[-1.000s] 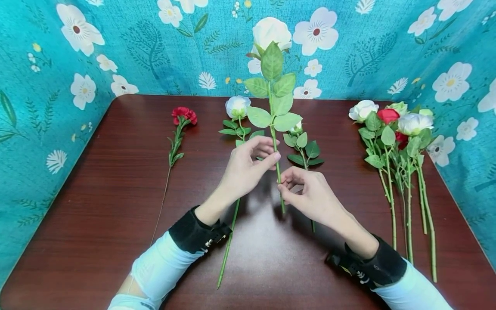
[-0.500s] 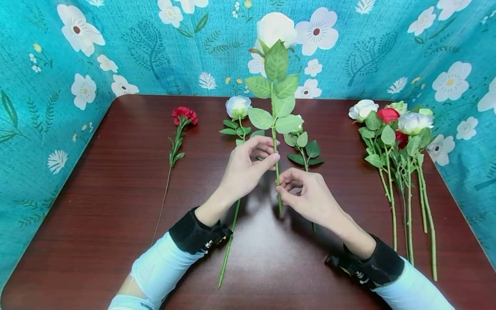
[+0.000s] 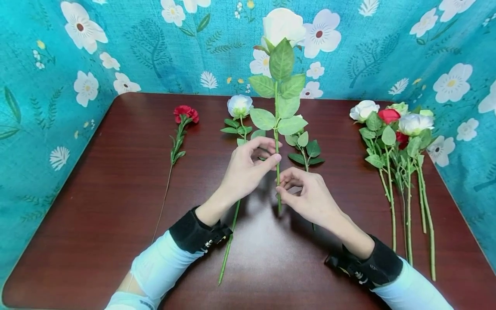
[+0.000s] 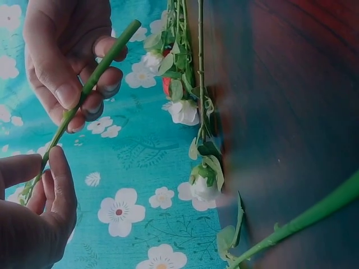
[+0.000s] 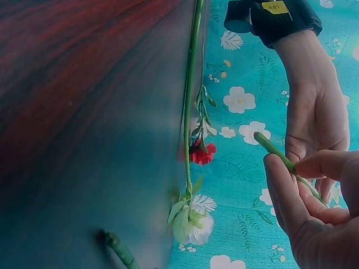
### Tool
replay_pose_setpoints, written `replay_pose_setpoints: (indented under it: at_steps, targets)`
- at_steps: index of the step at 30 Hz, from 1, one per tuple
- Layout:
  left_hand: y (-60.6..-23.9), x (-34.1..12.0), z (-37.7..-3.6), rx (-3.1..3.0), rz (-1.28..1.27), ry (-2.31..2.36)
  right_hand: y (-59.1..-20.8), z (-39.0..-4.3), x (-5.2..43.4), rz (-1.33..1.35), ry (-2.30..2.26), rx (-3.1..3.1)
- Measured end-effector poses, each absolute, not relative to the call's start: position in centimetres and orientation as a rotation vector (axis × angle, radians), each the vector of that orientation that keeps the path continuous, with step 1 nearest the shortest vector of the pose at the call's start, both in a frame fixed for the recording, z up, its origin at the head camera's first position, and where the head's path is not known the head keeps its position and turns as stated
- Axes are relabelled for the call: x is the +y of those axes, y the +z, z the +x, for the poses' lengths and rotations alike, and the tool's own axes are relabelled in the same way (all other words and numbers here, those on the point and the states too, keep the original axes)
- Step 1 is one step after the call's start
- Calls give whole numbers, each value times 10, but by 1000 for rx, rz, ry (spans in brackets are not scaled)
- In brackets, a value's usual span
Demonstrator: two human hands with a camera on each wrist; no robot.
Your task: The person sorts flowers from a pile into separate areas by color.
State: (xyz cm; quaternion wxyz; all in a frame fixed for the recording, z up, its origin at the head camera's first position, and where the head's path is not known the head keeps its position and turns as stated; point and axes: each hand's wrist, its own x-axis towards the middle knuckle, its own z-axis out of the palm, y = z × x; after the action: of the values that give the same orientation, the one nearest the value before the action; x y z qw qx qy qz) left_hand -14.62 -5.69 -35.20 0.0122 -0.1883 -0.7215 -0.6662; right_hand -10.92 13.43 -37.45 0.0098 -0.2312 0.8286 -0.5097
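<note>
A white rose [image 3: 284, 26] stands upright above the table, its leafy green stem [image 4: 95, 75] between both hands. My left hand [image 3: 246, 169] pinches that stem just below the leaves, thumb against fingertips. Lower down, my right hand [image 3: 308, 192] pinches the same stem near its bottom end, which pokes out below the fingers. Behind the left hand lies a pale bluish-white rose [image 3: 239, 106], its stem running under the forearm. A further small rose, its leaves [image 3: 313, 149] showing, lies behind the right hand; the held rose's leaves mostly cover its bloom.
On the left of the brown table [image 3: 97, 206] lies a red carnation [image 3: 186, 114] with a thin stem. A bunch of white, red and greenish roses [image 3: 415, 125] lies at the right. A blue floral cloth [image 3: 151, 47] hangs behind the table.
The held rose's bloom has swung a little up and to the right, its stem now closer to vertical. Both hands keep their pinch and have barely moved.
</note>
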Motion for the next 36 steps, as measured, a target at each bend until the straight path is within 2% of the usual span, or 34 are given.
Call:
replay_pose_setpoints:
  at_steps: [23,36]
  targets:
    - [-355,-55,-147,-2264,-630,-2076,-370,-112,142,-826,-1512,2592]
    - [-355,-51,-142,-2260,-636,-2091,-374,-111,137,-556,-1858,2556]
